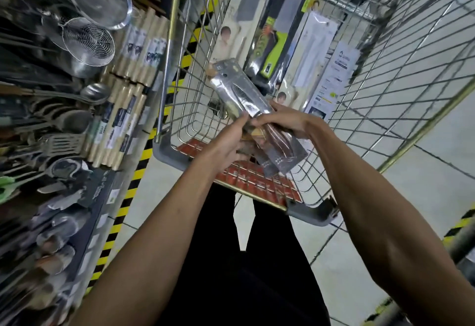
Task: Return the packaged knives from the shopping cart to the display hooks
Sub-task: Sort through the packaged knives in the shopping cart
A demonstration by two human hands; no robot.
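A packaged knife point(232, 86) in a shiny silver pack is held over the near end of the wire shopping cart point(177, 109). My left hand point(226, 140) grips the pack from the left at its middle, thumb on top. My right hand point(285, 120) grips it from the right, fingers curled over the handle end. Several more packaged knives stand in the cart: a white pack point(246, 7), a black and green pack point(277, 30), and another white pack point(313, 45).
A display rack on the left carries wire strainers point(88, 40), ladles point(93, 91), spatulas and wooden rolling pins point(138, 50). Yellow-black hazard tape point(133, 179) runs along the floor at the rack's base. The cart's red child-seat flap point(246, 179) lies near my body.
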